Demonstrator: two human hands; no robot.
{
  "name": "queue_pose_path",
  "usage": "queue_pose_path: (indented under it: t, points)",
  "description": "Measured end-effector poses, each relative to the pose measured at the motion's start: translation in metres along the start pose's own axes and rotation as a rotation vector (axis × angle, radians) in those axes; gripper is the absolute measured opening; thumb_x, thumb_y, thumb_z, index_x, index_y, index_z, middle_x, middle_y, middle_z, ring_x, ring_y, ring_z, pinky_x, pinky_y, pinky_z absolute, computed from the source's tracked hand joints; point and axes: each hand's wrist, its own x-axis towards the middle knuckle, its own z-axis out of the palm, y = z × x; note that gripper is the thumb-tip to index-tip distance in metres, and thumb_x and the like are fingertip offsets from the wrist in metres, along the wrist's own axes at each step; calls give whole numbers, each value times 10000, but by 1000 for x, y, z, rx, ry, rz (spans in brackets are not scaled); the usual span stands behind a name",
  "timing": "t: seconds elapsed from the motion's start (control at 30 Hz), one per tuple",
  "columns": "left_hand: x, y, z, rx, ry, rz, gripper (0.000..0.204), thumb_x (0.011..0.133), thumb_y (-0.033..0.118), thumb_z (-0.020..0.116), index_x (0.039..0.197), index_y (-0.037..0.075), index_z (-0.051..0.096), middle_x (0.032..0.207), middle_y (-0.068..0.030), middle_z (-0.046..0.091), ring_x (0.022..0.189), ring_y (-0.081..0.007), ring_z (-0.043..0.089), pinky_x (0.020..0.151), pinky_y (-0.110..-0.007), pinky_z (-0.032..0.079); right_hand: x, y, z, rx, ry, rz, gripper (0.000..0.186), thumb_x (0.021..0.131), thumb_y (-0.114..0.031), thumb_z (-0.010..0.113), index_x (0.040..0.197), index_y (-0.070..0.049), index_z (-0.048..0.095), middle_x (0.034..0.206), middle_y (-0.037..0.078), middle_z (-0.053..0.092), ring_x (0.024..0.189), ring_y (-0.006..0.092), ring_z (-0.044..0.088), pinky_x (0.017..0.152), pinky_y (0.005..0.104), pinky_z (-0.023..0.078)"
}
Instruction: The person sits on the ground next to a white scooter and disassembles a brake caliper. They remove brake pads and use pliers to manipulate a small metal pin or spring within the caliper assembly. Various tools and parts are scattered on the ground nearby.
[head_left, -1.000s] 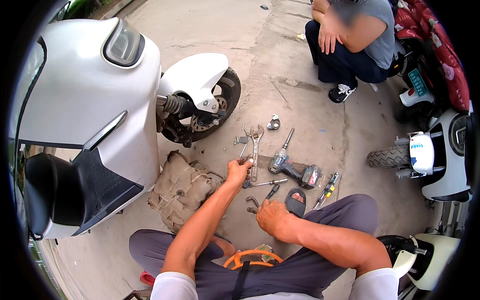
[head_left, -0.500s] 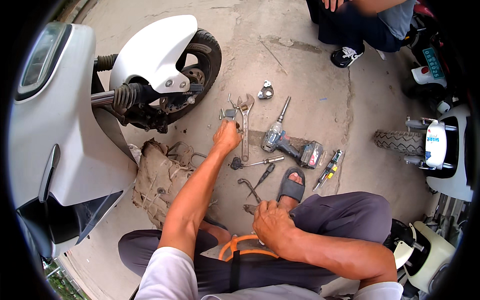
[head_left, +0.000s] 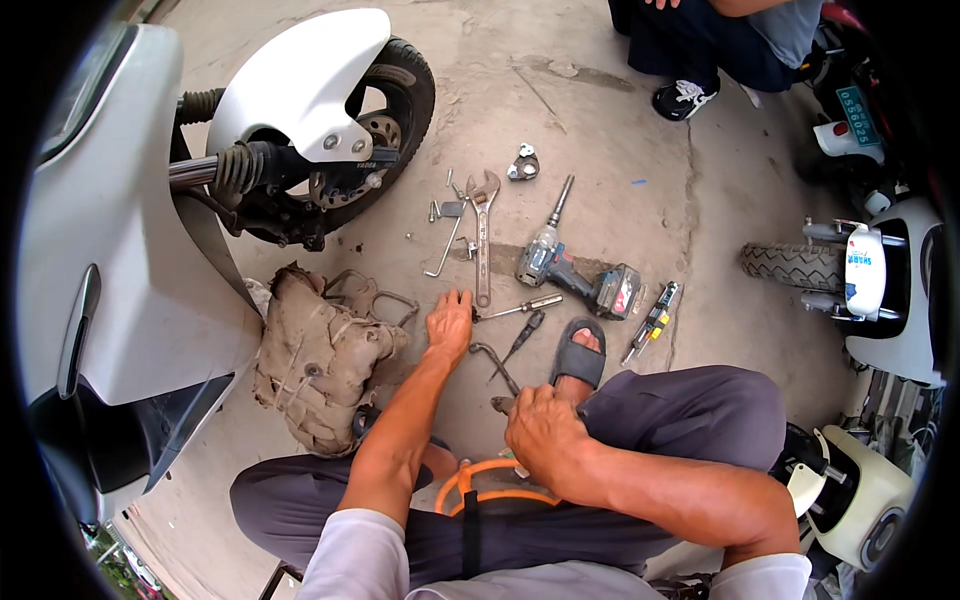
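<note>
My left hand (head_left: 449, 322) reaches low over the ground, fingers stretched forward and nothing visible in them. A small dark piece at the tip of the screwdriver (head_left: 523, 307) is partly hidden beside it. Just beyond lie an L-shaped hex key (head_left: 445, 247) and an adjustable wrench (head_left: 483, 240). My right hand (head_left: 546, 435) is curled near my knee. A dark grey end (head_left: 502, 404) pokes out by its fingers, and what it grips is mostly covered. A bent socket wrench (head_left: 495, 366) and a black-handled tool (head_left: 525, 335) lie in front of it.
A cordless impact wrench (head_left: 560, 262), a metal bracket (head_left: 522, 163), several bolts and a tool set (head_left: 652, 322) lie on the concrete. A white scooter (head_left: 150, 210) and a muddy bundle (head_left: 315, 360) stand left. Parked scooters (head_left: 880, 280) line the right; another person (head_left: 690, 50) crouches ahead.
My left hand has drawn back toward me, from beside the adjustable wrench's middle to the screwdriver's tip. The hex key now shows on the ground. My right hand has hardly moved.
</note>
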Motion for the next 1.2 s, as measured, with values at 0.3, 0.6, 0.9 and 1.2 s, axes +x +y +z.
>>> queue_pose_path:
  t: [0.3,0.6,0.9,1.2]
  points:
    - [-9,-4,-47,-227,-183,-176,296,836,69,688,1119,47,607,1112,-246,689,1074,-439,644,882,-534,515,16,-16,11,45,31,44,244,895,-137,590,1045,20,702,1007,151,637,943,283,629,675,378,534]
    - [-15,-10,-5,-6,35,56,265,885,44,560,1135,83,639,1036,-165,687,1048,-353,645,825,-487,558,-2,-34,4,20,25,-67,318,922,-169,568,1162,9,676,1080,131,655,987,300,633,763,504,467]
    - [-21,-6,6,36,187,70,187,895,85,560,1065,85,638,1052,-113,649,1043,-304,607,810,-433,544,-5,-36,-6,108,84,-77,312,937,-255,601,1137,-36,699,1082,167,653,1025,355,629,911,635,438]
    - [4,32,-43,-290,495,178,242,767,86,746,974,70,622,993,-100,644,1058,-315,563,882,-450,461,-22,-34,-12,24,351,-95,216,868,-216,604,936,-35,702,855,95,615,792,236,584,699,408,434]
